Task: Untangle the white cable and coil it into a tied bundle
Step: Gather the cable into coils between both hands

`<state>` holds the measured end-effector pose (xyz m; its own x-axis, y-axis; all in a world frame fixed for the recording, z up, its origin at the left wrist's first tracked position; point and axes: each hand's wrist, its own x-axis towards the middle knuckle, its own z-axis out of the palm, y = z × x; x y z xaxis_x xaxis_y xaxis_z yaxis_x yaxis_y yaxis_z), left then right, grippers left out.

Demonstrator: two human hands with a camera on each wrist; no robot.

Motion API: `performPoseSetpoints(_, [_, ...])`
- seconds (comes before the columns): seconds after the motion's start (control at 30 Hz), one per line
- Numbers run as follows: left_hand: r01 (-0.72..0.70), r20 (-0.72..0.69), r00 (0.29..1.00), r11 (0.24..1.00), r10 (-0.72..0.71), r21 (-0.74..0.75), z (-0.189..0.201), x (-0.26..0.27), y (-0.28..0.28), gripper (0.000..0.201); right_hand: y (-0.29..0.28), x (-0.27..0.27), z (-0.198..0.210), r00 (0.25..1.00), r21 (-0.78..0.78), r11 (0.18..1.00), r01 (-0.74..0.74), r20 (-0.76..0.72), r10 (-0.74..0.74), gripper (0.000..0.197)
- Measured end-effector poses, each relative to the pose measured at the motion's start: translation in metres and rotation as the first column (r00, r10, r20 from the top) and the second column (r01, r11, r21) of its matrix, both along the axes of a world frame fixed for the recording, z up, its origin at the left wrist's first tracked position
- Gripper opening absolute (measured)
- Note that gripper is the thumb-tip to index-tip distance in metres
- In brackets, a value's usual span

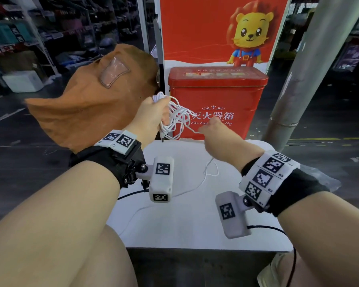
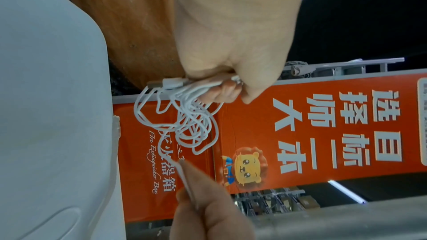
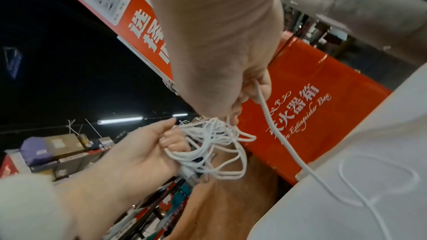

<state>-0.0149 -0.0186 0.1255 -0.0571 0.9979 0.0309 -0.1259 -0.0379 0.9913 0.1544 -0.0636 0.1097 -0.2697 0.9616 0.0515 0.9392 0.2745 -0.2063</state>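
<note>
A thin white cable (image 1: 177, 119) hangs in a loose tangle of loops in the air above the far edge of the white table (image 1: 195, 214). My left hand (image 1: 151, 114) grips the bunched top of the loops (image 2: 184, 112), with a white plug (image 2: 172, 83) sticking out beside its fingers. My right hand (image 1: 214, 131) pinches a single strand (image 3: 263, 101) just right of the tangle. From that pinch the strand runs down onto the table and trails toward me (image 1: 205, 175). A dark-tipped cable end (image 1: 162, 137) dangles below my left hand.
A red fire extinguisher box (image 1: 216, 100) stands right behind the table, under a red lion poster (image 1: 222, 30). An orange-brown bag (image 1: 95, 96) sits at the left, a grey pillar (image 1: 305, 69) at the right. Black camera leads cross the table's near side.
</note>
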Motion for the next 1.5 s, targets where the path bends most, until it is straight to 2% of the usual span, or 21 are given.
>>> performPoseSetpoints(0.1, [0.095, -0.172, 0.981, 0.995, -0.094, 0.002, 0.003, 0.011, -0.009, 0.012, -0.008, -0.012, 0.005, 0.978, 0.128, 0.975, -0.183, -0.079, 0.193, 0.05])
performPoseSetpoints(0.17, [0.158, -0.247, 0.956, 0.987, -0.157, -0.018, 0.004, 0.017, -0.014, 0.013, -0.011, -0.014, 0.007, 0.94, 0.223, 0.955, -0.197, -0.234, 0.248, 0.052])
performPoseSetpoints(0.23, [0.212, -0.32, 0.923, 0.976, -0.216, -0.046, 0.003, 0.022, -0.017, 0.019, -0.013, -0.01, 0.011, 0.881, 0.238, 0.964, -0.119, -0.422, 0.213, 0.038])
performPoseSetpoints(0.3, [0.233, -0.424, 0.874, 0.971, -0.235, -0.058, 0.003, 0.025, -0.018, 0.021, -0.012, -0.004, 0.013, 0.821, 0.216, 0.974, -0.069, -0.542, 0.179, 0.021])
performPoseSetpoints(0.37, [0.23, -0.482, 0.846, 0.971, -0.23, -0.06, 0.003, 0.026, -0.018, 0.028, -0.009, -0.001, 0.014, 0.793, 0.193, 0.98, -0.053, -0.588, 0.159, 0.017])
performPoseSetpoints(0.47, [0.283, -0.501, 0.818, 0.956, -0.283, -0.079, 0.004, 0.027, -0.019, 0.035, -0.004, 0.001, 0.015, 0.792, 0.198, 0.979, 0.04, -0.604, 0.09, 0.017])
performPoseSetpoints(0.53, [0.277, -0.532, 0.803, 0.959, -0.268, -0.066, 0.006, 0.026, -0.019, 0.027, -0.002, 0.008, 0.016, 0.807, 0.183, 0.979, 0.093, -0.59, 0.033, 0.02])
performPoseSetpoints(0.6, [0.234, -0.549, 0.808, 0.972, -0.214, -0.034, 0.008, 0.023, -0.018, 0.018, -0.001, 0.018, 0.017, 0.822, 0.121, 0.989, 0.081, -0.57, 0.002, 0.022])
performPoseSetpoints(0.7, [0.208, -0.522, 0.834, 0.978, -0.182, -0.008, 0.005, 0.016, -0.017, 0.019, -0.002, 0.032, 0.02, 0.829, 0.103, 0.994, 0.037, -0.558, 0.027, 0.013])
performPoseSetpoints(0.8, [0.18, -0.465, 0.868, 0.983, -0.175, -0.034, 0.0, 0.014, -0.016, 0.021, -0.001, 0.036, 0.021, 0.848, 0.128, 0.991, 0.044, -0.529, 0.031, 0.015])
performPoseSetpoints(0.97, [0.123, -0.357, 0.923, 0.989, -0.144, -0.081, 0.0, 0.015, -0.018, 0.015, -0.003, 0.023, 0.02, 0.952, 0.163, 0.987, -0.016, -0.299, 0.064, 0.014])
performPoseSetpoints(1.07, [0.13, -0.23, 0.961, 0.985, -0.153, -0.113, 0.002, 0.019, -0.021, 0.015, -0.006, 0.012, 0.023, 0.969, 0.145, 0.98, -0.134, -0.189, 0.161, 0.015])
performPoseSetpoints(1.17, [0.206, -0.138, 0.964, 0.968, -0.225, -0.144, 0.003, 0.026, -0.027, 0.014, -0.01, 0.003, 0.023, 0.933, 0.18, 0.954, -0.241, -0.226, 0.278, 0.015])
performPoseSetpoints(1.27, [0.314, -0.141, 0.928, 0.928, -0.345, -0.202, 0.002, 0.034, -0.035, 0.02, -0.009, 0.003, 0.023, 0.895, 0.229, 0.946, -0.229, -0.333, 0.297, 0.012])
performPoseSetpoints(1.4, [0.325, -0.169, 0.907, 0.897, -0.385, -0.3, 0.002, 0.038, -0.038, 0.03, -0.008, 0.006, 0.021, 0.885, 0.265, 0.944, -0.197, -0.367, 0.288, 0.009])
performPoseSetpoints(1.5, [0.367, -0.132, 0.892, 0.863, -0.433, -0.347, 0.005, 0.037, -0.037, 0.039, -0.01, 0.006, 0.021, 0.892, 0.278, 0.951, -0.132, -0.386, 0.236, 0.007])
